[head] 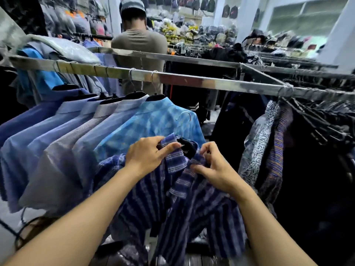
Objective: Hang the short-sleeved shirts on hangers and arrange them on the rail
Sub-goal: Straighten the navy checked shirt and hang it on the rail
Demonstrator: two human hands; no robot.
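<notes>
Plaid shirt (146,198), dark blue and purple, is hanging low in front of the person, below the rail (192,81) and just before the light blue checked shirt (159,121) that is ending the row of hung shirts (67,131). A black hanger (187,147) is sitting at its neck, partly wrapped by the collar; a thin hook is showing faintly above it, too blurred to say more. The left hand (146,156) is gripping the collar flap, thumb and fingers curled over the cloth, while the right hand (215,171) is pinching the fabric just beside the hanger's other side. By the look of it, the step in hand is dressing the hanger: the shirt is being seated on its shoulders and is not yet on the rail. The next move is probably calling for the collar to be settled evenly on both arms, then for the hook to be lifted up and over the bar. Open room is lying on the bare stretch of rail between the checked shirt's hook and the corner joint (286,89), where other bars are meeting it. Patterned garments (265,143) are crowding the right side beyond that corner, so the lift is looking safest straight up, near the checked shirt. Another person (138,47) is standing behind the rail, well apart from the hands.
</notes>
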